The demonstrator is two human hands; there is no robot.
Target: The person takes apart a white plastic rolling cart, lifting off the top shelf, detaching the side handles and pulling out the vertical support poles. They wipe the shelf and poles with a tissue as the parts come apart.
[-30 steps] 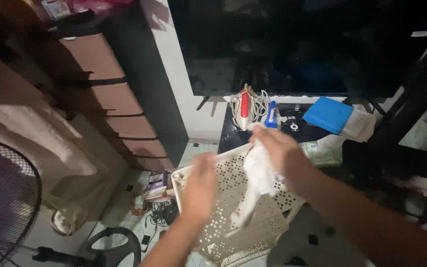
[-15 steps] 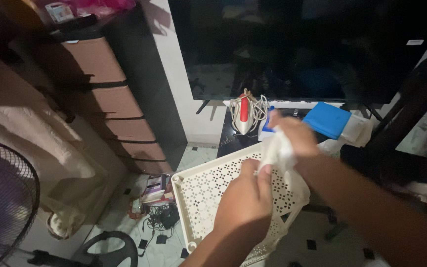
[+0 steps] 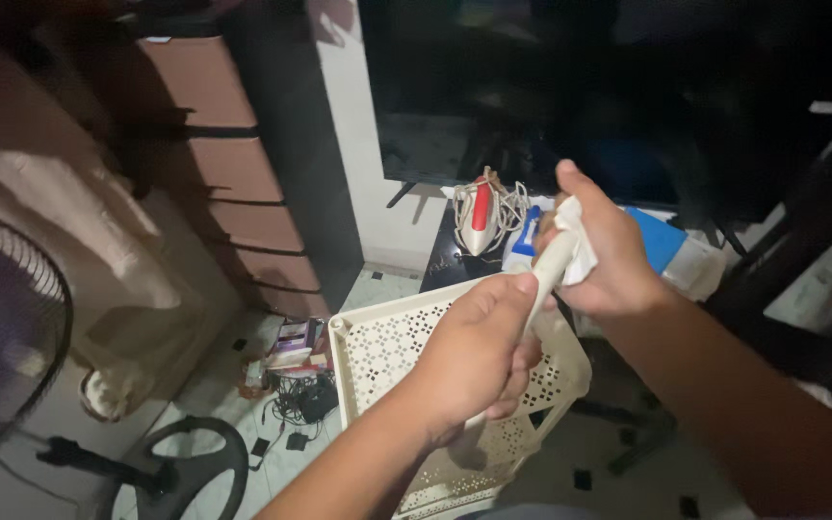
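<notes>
Both my hands hold a white cloth [image 3: 559, 262] twisted into a roll above a cream perforated plastic basket [image 3: 377, 349]. My right hand [image 3: 601, 248] grips the cloth's upper end, bunched in the fist. My left hand [image 3: 479, 351] is wrapped around the lower part of the roll, thumb along it. The cloth's lower end is hidden behind my left hand. The basket is tilted and looks empty where visible.
A red and white iron with coiled cord [image 3: 479, 212] lies on a dark low table beside a blue flat object [image 3: 657, 241]. A dark television [image 3: 532, 87] stands behind. A brown drawer cabinet [image 3: 233, 164], a standing fan [image 3: 2, 337] and floor clutter [image 3: 291, 371] lie left.
My left hand came up from the basket and closed around the cloth. The hanging cloth is now drawn into a tight roll between both hands.
</notes>
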